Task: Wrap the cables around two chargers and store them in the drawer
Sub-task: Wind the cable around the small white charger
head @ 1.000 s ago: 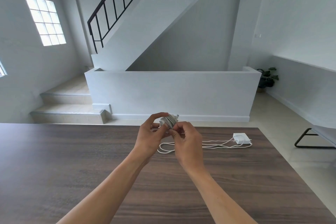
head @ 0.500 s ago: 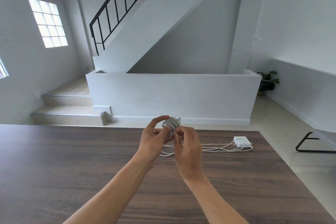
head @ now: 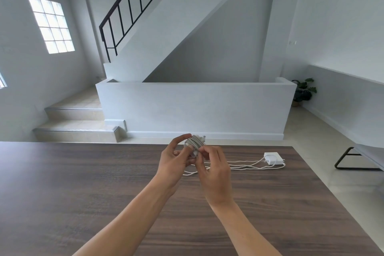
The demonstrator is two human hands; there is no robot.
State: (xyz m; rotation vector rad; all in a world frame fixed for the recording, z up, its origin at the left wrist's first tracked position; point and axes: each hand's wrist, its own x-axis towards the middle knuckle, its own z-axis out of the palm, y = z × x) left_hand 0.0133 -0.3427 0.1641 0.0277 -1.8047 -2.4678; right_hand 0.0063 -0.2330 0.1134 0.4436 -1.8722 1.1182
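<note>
Wrapped charger [head: 195,143] pinched between left hand [head: 174,164], right hand [head: 214,169].

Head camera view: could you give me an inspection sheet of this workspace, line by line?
Surface: dark wooden table.
Job's things: wrapped charger held above the table; second white charger lying on it at the far right; no drawer seen.
Clutter: nothing seen.
Hands: left hand grips the wrapped charger; right hand pinches it too.
Cables: loose white cable lies in long loops from the second white charger toward the hands.
Surroundings: stair steps, window, potted plant, black bench leg.
</note>
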